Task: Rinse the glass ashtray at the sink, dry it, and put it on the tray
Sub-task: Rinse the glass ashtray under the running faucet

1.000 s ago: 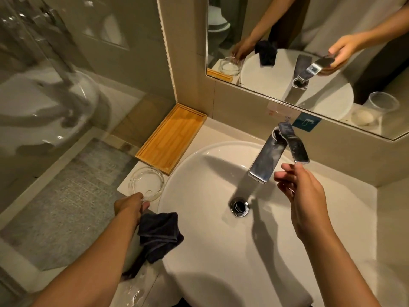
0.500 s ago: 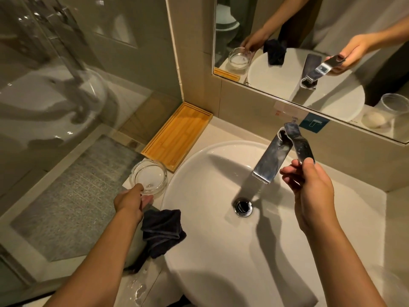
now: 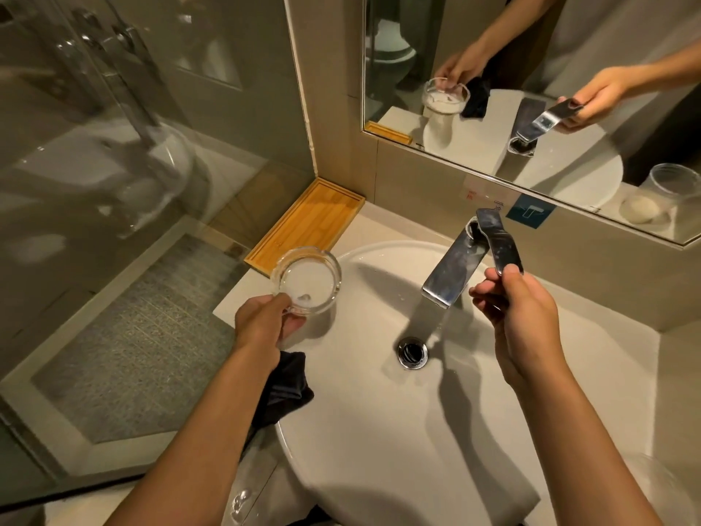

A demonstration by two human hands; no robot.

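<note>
My left hand (image 3: 265, 320) grips the near rim of the round glass ashtray (image 3: 309, 279) and holds it above the left edge of the white sink (image 3: 379, 430). My right hand (image 3: 519, 313) pinches the end of the chrome tap lever (image 3: 499, 241), which is raised. A thin stream of water (image 3: 442, 324) falls from the spout (image 3: 449, 275) toward the drain (image 3: 412, 351). The bamboo tray (image 3: 307, 222) lies in the back left corner of the counter, with nothing on it.
A dark cloth (image 3: 284, 389) is draped over the sink's left rim, under my left forearm. A glass shower wall (image 3: 132, 184) stands close on the left. The mirror (image 3: 531, 89) runs along the back wall. A clear cup rim (image 3: 652, 484) shows at the lower right.
My left hand has picked the ashtray up off the counter and carried it toward the basin. My right hand closed on the tap lever and water has started running.
</note>
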